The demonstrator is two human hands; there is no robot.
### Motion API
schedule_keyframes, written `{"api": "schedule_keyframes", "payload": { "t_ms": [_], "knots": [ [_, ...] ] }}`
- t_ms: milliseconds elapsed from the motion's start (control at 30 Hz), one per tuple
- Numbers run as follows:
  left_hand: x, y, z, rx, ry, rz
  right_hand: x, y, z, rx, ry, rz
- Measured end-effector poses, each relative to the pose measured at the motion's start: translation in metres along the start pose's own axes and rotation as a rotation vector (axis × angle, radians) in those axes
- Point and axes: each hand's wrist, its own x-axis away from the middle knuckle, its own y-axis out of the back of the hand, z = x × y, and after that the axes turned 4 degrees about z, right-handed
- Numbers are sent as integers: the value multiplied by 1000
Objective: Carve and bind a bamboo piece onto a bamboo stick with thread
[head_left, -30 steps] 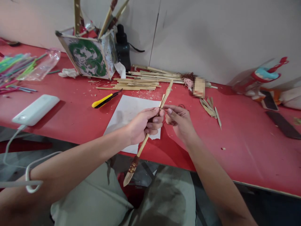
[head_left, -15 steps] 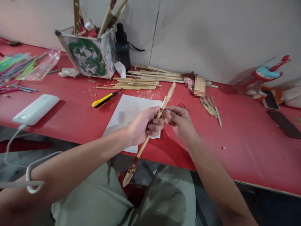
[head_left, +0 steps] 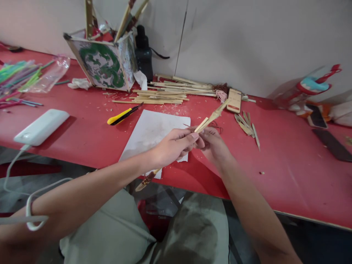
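Observation:
A slim bamboo stick (head_left: pixel 211 119) slants through my left hand (head_left: pixel 178 143), its fingers wrapped round the shaft. The stick's upper end is split and leafy; its lower end, below my left wrist, carries a pointed piece bound with brown cord (head_left: pixel 148 178). My right hand (head_left: pixel 213 142) is closed right beside the left, fingertips pinched behind the stick. Thin brown thread (head_left: pixel 187 125) pokes out by the fingers, and more lies loose behind the right hand. The exact grip of the right fingertips is partly hidden.
On the red table (head_left: pixel 283 161) lie white paper (head_left: pixel 148 128), a yellow utility knife (head_left: pixel 121 117), bamboo sticks (head_left: pixel 159 96), leafy scraps (head_left: pixel 247 126) and a phone (head_left: pixel 234 101). A dragon-painted box (head_left: pixel 101 68), black bottle (head_left: pixel 143 55) and white power bank (head_left: pixel 42 126) stand or lie around.
The stick has turned clockwise, its upper end swinging right and toward the phone, its bound lower end rising. My left hand has rolled over, back upward. The right hand stays close by.

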Motion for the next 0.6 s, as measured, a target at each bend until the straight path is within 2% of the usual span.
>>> {"api": "schedule_keyframes", "payload": {
  "t_ms": [133, 233, 500, 600],
  "knots": [
    [4, -2, -1, 9, 83, 76, 1, 1, -1, -76, -79, 75],
    [5, -2, 1, 30, 94, 98, 2, 1, 2, -110, -101, 99],
    [4, -4, -2, 54, 90, 47, 3, 1, 8, -110, 12, 26],
    [4, -6, -1, 82, 109, -9, 3, -2, 10, -82, 36, -11]
  ]
}}
